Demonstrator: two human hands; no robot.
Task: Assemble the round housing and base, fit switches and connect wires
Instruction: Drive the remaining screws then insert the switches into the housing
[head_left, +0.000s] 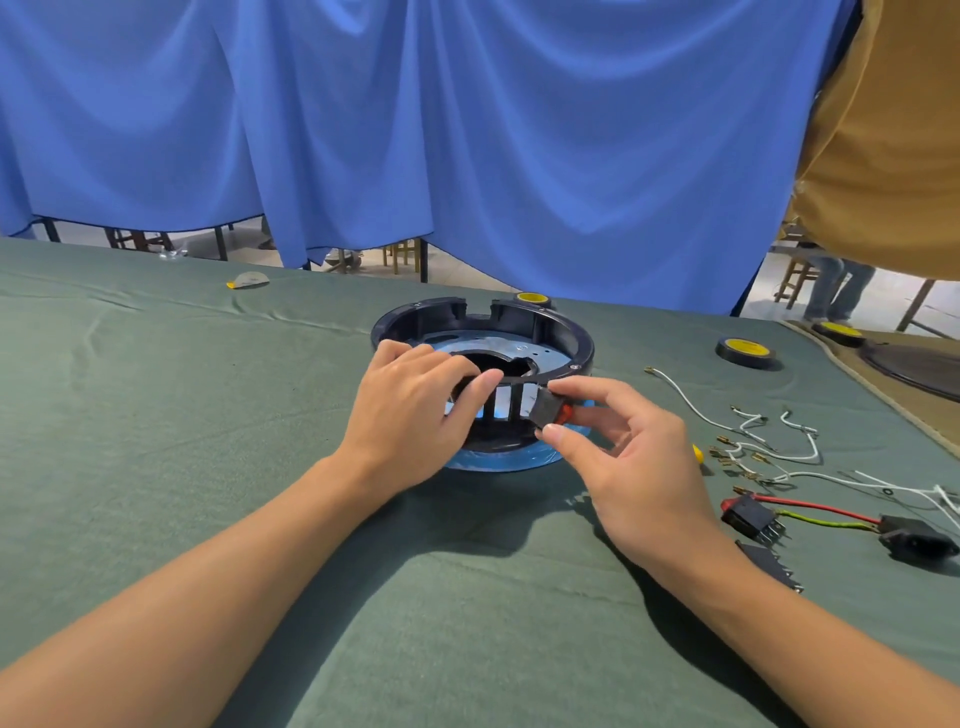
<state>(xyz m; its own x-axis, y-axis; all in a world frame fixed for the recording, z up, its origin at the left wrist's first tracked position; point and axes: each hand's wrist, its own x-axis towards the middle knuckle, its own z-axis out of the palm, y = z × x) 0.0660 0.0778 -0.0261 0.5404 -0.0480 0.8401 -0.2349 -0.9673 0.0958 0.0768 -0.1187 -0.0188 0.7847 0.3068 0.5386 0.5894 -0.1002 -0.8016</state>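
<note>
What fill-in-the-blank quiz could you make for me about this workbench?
1. The left hand steadies the round housing while the right hand pinches a small black ____ at its near wall.
2. The loose wires lying to the right of the housing are ____.
3. The table is covered with a ____ cloth.
Missing words: switch; white; green.

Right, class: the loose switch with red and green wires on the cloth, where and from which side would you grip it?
Probably pinch the loose switch by its black body, across the flat sides, from above. Its prongs and wires stick out on the right and the red rocker faces left, so the middle is the firm part.
</note>
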